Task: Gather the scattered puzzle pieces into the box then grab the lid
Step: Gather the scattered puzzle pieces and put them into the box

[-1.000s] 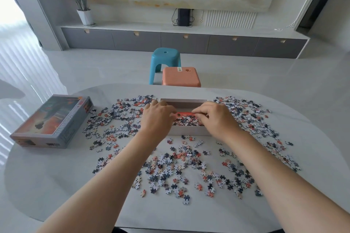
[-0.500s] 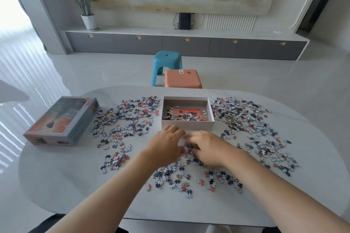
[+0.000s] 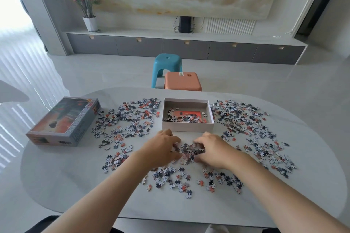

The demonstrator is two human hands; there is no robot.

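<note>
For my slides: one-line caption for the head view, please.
The left hand and right hand cup a heap of puzzle pieces before the open box.

Both our hands are low and close together, fingers turned in.
Our left hand (image 3: 161,150) and right hand (image 3: 213,152) sit side by side with a narrow gap between them. Their fingers curl toward each other and cup a small heap of pieces (image 3: 189,152). Our bare forearms reach forward from the bottom corners and converge toward the middle. Our wrists are nearly straight, with the backs of the hands facing up. The fingertips are partly hidden in the heap.
</note>
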